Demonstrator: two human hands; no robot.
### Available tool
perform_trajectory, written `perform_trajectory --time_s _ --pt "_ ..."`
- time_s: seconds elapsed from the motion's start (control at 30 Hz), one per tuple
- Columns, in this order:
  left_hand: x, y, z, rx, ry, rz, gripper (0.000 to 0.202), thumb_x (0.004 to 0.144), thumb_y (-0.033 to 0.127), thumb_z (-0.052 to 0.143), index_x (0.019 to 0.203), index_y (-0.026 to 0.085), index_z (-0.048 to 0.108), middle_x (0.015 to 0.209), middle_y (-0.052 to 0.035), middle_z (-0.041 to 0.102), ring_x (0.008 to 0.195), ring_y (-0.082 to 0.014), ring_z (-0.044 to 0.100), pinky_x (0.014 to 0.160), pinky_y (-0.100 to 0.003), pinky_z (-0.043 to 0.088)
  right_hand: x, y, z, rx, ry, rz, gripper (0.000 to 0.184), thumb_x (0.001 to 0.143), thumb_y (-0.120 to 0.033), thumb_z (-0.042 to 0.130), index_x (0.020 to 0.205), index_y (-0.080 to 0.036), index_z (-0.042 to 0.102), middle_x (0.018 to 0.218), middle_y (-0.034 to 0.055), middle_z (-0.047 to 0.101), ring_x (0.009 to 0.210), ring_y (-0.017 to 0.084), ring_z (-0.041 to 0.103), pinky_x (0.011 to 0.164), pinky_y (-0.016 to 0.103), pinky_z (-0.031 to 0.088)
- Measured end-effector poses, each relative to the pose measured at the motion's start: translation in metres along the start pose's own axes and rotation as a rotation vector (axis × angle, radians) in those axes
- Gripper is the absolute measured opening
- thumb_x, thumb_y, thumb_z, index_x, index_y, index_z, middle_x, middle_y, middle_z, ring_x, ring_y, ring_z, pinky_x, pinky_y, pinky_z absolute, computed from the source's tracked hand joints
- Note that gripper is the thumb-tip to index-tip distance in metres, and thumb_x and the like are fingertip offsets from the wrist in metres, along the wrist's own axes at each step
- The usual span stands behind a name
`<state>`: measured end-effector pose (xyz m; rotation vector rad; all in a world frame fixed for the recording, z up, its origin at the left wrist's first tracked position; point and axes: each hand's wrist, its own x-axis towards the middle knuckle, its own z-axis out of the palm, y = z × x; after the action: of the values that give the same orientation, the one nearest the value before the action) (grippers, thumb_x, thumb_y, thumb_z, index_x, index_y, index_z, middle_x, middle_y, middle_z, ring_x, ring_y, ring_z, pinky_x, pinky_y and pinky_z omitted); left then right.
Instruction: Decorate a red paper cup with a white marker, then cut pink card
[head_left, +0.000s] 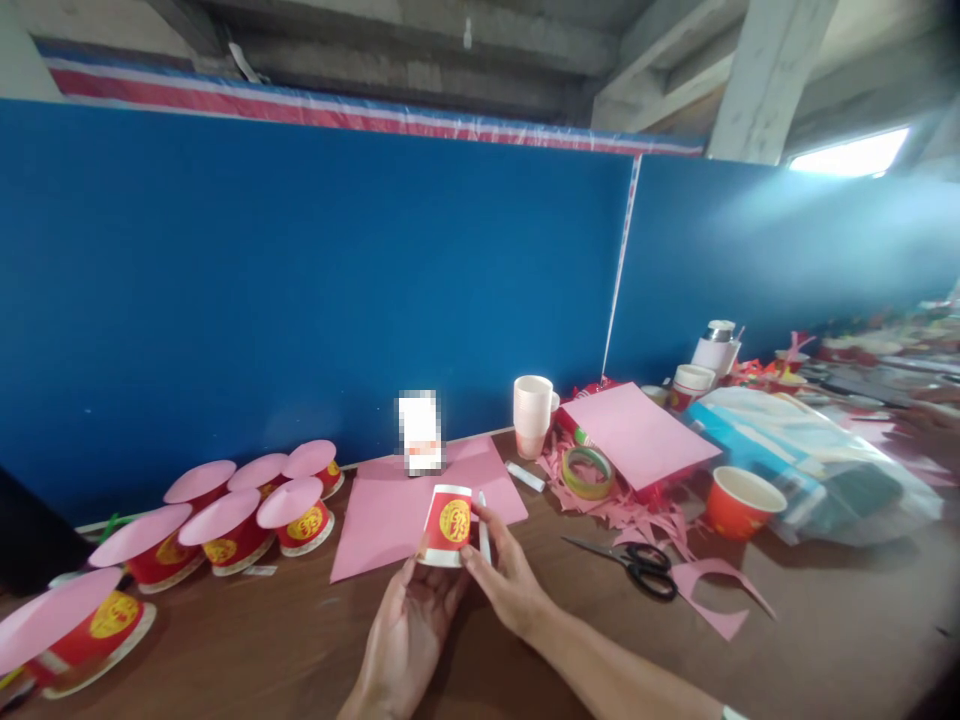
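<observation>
A red paper cup piece (pixel 452 525) with white bands and a round yellow emblem is between my two hands, above the table's front. My left hand (pixel 409 630) holds its lower edge from below, with the fingers partly hidden behind it. My right hand (pixel 514 575) has its thumb against the lower right side of the cup. A thin white stick (pixel 484 525), perhaps a pen, stands between the thumb and fingers of that hand. Beyond the cup, a large pink sheet (pixel 375 520) lies flat on the brown table.
Red cups topped with pink discs (pixel 225 517) stand at left. Black-handled scissors (pixel 649 570) and pink scraps (pixel 716 600) lie at right, near tape rolls (pixel 589 472), stacked white cups (pixel 532 415), an orange cup (pixel 745 502) and a plastic bag (pixel 840 470). A blue partition (pixel 300 280) rises behind.
</observation>
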<state>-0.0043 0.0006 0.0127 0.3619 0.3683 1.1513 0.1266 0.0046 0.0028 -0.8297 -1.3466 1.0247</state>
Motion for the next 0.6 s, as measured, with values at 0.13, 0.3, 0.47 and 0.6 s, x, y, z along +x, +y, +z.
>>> perform_trajectory --time_s 0.13,0.3,0.47,0.6 --pt "-0.001 0.001 -0.003 -0.022 0.02 -0.029 0.032 0.085 0.022 0.043 0.113 0.019 0.058 0.107 -0.0086 0.065 0.108 -0.0239 0.054 0.096 -0.044 0.039 0.0 0.003 0.0 -0.016 0.037 0.004 0.046 0.083 -0.031 0.053 0.126 -0.022 0.037 0.111 0.0057 0.059 0.103 0.02 0.056 0.09 0.034 0.045" --pt "0.0 0.001 -0.005 -0.034 0.02 -0.042 0.03 0.086 0.023 0.044 0.113 0.021 0.058 0.106 -0.008 0.065 0.108 -0.0236 0.054 0.093 -0.043 0.042 -0.001 0.004 -0.001 -0.024 0.043 -0.014 0.048 0.083 -0.029 0.053 0.127 -0.022 0.035 0.113 0.0057 0.058 0.104 0.019 0.055 0.09 0.033 0.044" --pt "0.004 0.001 -0.01 0.026 0.14 -0.001 0.029 0.083 0.015 0.047 0.109 0.02 0.059 0.1 -0.0082 0.066 0.093 -0.0195 0.062 0.085 -0.039 0.049 -0.001 0.001 -0.004 -0.099 0.041 -0.012 0.047 0.082 -0.028 0.054 0.126 -0.022 0.037 0.109 0.0054 0.06 0.103 0.02 0.056 0.088 0.033 0.045" --pt "0.006 0.001 -0.013 0.058 0.16 0.019 0.027 0.083 0.014 0.047 0.106 0.018 0.06 0.098 -0.0086 0.067 0.094 -0.0207 0.062 0.084 -0.04 0.05 -0.003 0.006 -0.003 -0.127 0.064 0.006 0.055 0.08 -0.028 0.058 0.129 -0.021 0.034 0.112 0.008 0.057 0.1 0.02 0.057 0.087 0.034 0.046"
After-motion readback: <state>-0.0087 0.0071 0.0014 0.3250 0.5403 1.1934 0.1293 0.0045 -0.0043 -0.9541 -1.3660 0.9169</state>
